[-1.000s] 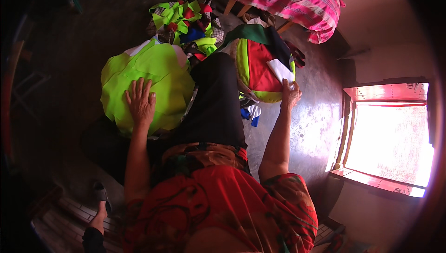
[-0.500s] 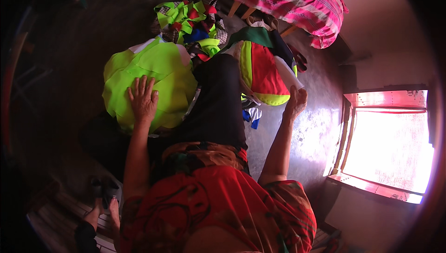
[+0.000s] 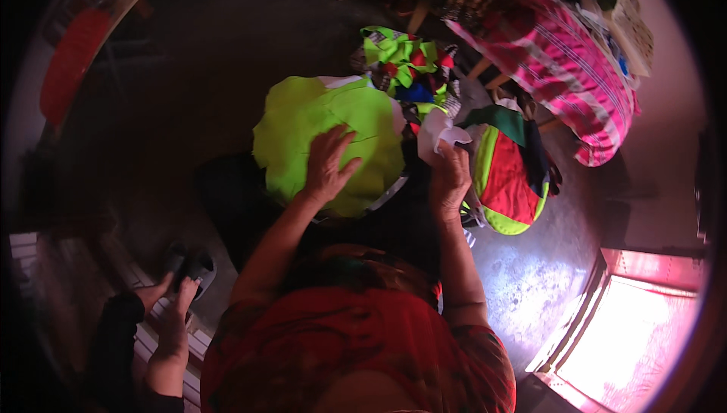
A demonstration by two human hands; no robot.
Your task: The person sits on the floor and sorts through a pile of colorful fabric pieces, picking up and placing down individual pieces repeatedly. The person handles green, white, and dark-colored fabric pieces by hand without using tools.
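Note:
A round, layered heap of neon yellow-green fabric pieces (image 3: 291, 136) rests over my lap, with a little white cloth along its far edge. My left hand (image 3: 331, 167) lies on the heap's near right part, fingers stretched and thumb apart. To its right, my right hand (image 3: 452, 178) pinches a curled white piece of fabric (image 3: 434, 129) and holds it up. Just beyond that hand sits a rounded bundle of cloth with a red panel (image 3: 506, 174), yellow-green edging and dark green and navy pieces on top.
Mixed fabric scraps (image 3: 413, 61) are piled on the floor ahead. A pink checked cloth (image 3: 564, 61) drapes over wooden-legged furniture at far right. A bright window (image 3: 628, 337) is at lower right. Another person's feet in dark slippers (image 3: 198, 273) are at lower left.
My right hand has brought the white fabric piece from beside the red bundle leftward, closer to the heap. My left hand stays on the yellow-green pieces. The whole view has swung left.

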